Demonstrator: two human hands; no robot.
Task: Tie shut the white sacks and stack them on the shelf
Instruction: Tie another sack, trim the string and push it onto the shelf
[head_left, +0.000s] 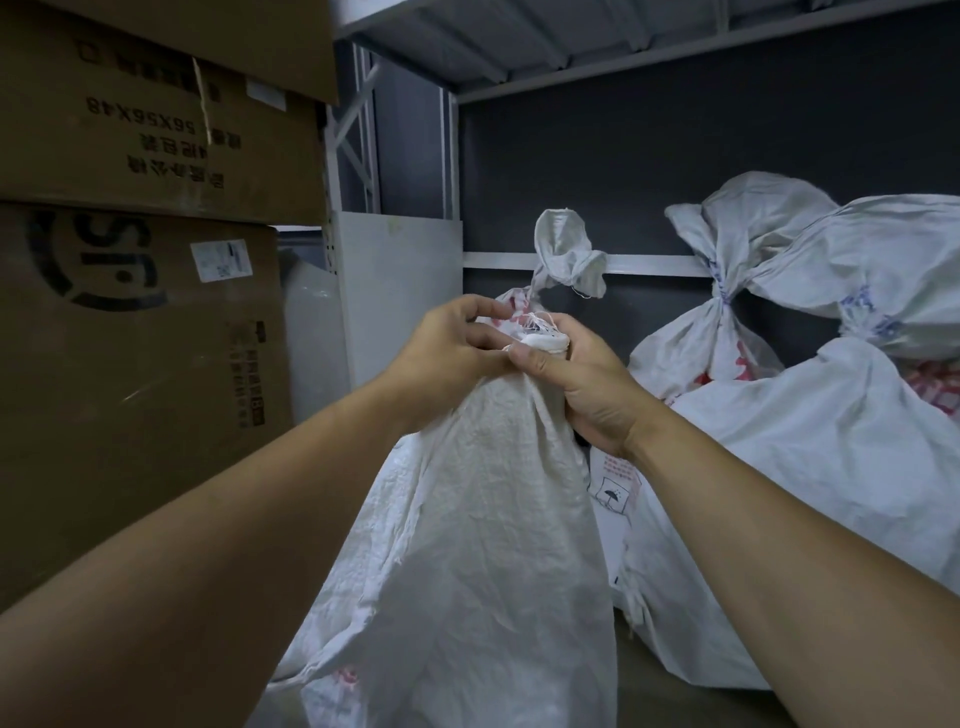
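On my feed, stacked brown cardboard boxes (145, 364) fill 9 o'clock. My crumpled white woven sack (478, 545) rises from 6 o'clock to dead centre, with a grey metal shelf rail (649, 262) behind it. Knotted white sacks (857, 493) slump at 3 o'clock, just beside it. My right hand (582, 395) is wrapped round the bunched neck, thumb across. My left hand (457, 353) pinches the frayed fabric at that same neck.

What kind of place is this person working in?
Likely a storeroom or warehouse: metal shelving, stacked cardboard boxes, and tied white sacks beside the sack the left hand and right hand grip.
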